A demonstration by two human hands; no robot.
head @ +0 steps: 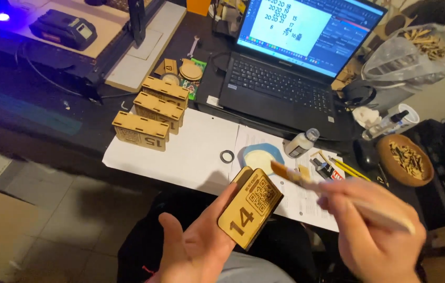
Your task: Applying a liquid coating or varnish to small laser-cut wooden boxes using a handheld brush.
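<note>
My left hand (196,246) lies palm up at the bottom centre and holds a small engraved wooden box (251,207) upright on its fingers. My right hand (377,236) at the bottom right grips a flat wooden brush (306,178). The brush's bristle end hovers just right of the box's top corner. Behind it on the white paper (191,157) sits a blue dish (262,157) of white glue, with a small glue bottle (302,142) lying beside it.
Three similar wooden boxes (154,112) stand in a row at the paper's left. An open laptop (290,68) sits behind. A wooden bowl (405,160) of small wood pieces is at the right, a plastic bag (405,57) behind it. A small ring (227,156) lies on the paper.
</note>
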